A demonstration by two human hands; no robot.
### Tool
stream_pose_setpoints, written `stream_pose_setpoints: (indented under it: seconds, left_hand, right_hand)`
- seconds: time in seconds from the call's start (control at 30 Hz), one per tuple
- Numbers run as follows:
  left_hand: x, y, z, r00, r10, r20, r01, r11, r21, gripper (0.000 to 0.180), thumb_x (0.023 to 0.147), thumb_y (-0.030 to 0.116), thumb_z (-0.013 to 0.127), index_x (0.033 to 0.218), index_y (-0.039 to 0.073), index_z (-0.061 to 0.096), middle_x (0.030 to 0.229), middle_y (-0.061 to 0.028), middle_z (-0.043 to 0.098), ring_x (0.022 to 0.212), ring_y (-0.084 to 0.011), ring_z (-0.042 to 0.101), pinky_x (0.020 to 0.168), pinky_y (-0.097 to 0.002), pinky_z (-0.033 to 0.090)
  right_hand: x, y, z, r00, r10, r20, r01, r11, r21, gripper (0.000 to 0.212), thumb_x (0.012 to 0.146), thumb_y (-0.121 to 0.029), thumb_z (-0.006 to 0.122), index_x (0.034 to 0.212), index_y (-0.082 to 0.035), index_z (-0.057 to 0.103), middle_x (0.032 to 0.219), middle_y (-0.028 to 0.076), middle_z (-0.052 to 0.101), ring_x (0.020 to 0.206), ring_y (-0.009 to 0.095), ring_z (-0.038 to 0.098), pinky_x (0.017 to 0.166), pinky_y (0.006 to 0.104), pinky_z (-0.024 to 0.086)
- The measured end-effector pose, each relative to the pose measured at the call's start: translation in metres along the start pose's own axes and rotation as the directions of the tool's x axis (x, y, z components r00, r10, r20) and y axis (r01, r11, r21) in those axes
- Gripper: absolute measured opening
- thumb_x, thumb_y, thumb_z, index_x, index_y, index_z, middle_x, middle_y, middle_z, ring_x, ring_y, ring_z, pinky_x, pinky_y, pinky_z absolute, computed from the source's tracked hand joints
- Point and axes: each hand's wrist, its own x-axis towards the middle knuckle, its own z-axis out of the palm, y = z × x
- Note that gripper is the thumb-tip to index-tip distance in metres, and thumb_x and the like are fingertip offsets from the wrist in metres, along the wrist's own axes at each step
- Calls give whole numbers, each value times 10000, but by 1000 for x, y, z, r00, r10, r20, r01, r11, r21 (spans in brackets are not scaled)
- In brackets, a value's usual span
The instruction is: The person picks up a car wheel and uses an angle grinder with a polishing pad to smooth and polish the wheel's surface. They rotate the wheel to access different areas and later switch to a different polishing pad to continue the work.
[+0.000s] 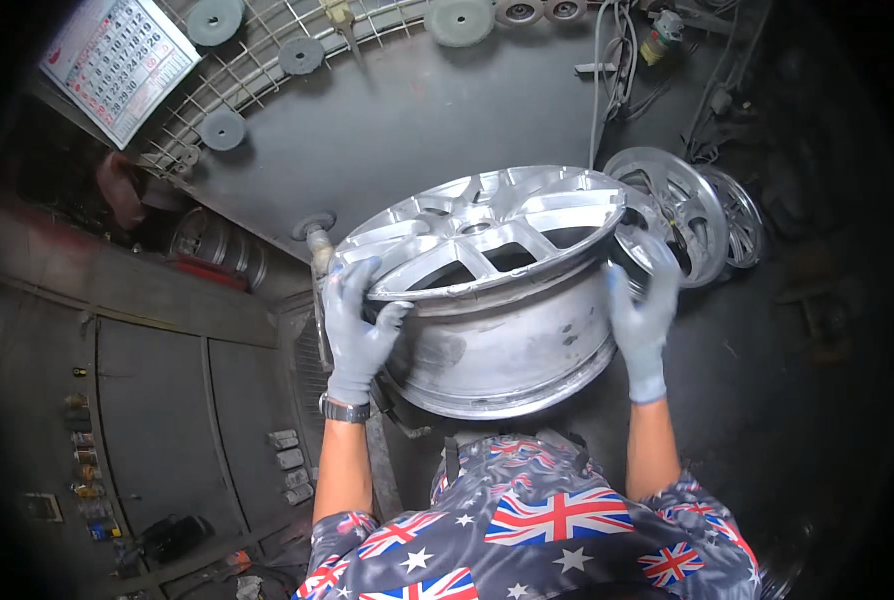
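Note:
A silver alloy wheel rim (507,360) without a tyre sits in front of me, spoked face up and tilted, its barrel toward me. Dark smudges mark the barrel; what supports it from below is hidden. My left hand (359,325), in a grey glove, is at the rim's left edge, fingers raised and apart, thumb pointing toward the barrel. On the opposite side, my right hand (645,305), also gloved, has its fingers spread beside the rim's edge. Neither hand is closed around the wheel; whether the fingertips touch it I cannot tell.
More wheels (682,215) lean together at the right, and others (217,245) lie at the far left. Behind, a wire rack (257,75) carries several round discs (300,57) and a calendar (122,65). Cables (617,70) hang at the back. Cans (290,460) stand lower left.

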Motion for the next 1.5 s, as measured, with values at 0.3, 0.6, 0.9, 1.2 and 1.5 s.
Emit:
stream_pose_setpoints:
  seconds: [0.3, 0.6, 0.9, 1.2, 1.5]
  left_hand:
    - [41, 79, 14, 914, 77, 399, -122, 989, 89, 267, 856, 304, 785, 911, 57, 702, 787, -131, 646, 776, -341, 657, 732, -455, 518]
    - [76, 75, 8, 844, 165, 510, -204, 979, 20, 357, 884, 432, 716, 811, 82, 720, 745, -134, 656, 686, -324, 679, 641, -446, 551]
    - [119, 29, -2, 995, -2, 103, 9, 998, -67, 275, 877, 352, 744, 975, 95, 742, 681, -102, 667, 636, -292, 677, 613, -437, 520]
    - [130, 24, -1, 969, -214, 121, 230, 963, -141, 328, 913, 253, 646, 1045, -47, 648, 686, -196, 646, 686, -367, 687, 650, -488, 535]
    - [164, 8, -23, 873, -8, 488, 59, 994, -88, 414, 931, 345, 642, 808, -49, 680, 707, -234, 660, 731, -411, 700, 695, -483, 558]
  right_hand:
    - [-179, 68, -6, 382, 638, 669, -617, -363, 699, 567, 1074, -446, 527, 1509, -92, 447, 1412, 26, 557, 1257, 157, 534, 1029, 349, 459]
    - [-186, 59, 39, 719, 492, 490, -693, 458, 557, 566, 1067, -295, 498, 1521, 29, 397, 1545, 222, 449, 1392, 318, 471, 1178, 479, 386]
    - [-71, 54, 32, 923, 376, 86, -353, 736, 577, 491, 1066, -245, 531, 1498, -19, 475, 1513, 217, 495, 1335, 323, 521, 1154, 475, 419]
    - [38, 78, 79, 909, 360, -209, -217, 839, 498, 508, 1081, -268, 483, 1564, -124, 413, 1618, 201, 363, 1398, 321, 472, 1176, 505, 385]
    - [64, 88, 94, 928, 332, -169, -221, 856, 468, 531, 1067, -278, 493, 1552, -76, 418, 1593, 190, 404, 1402, 304, 469, 1175, 477, 388]
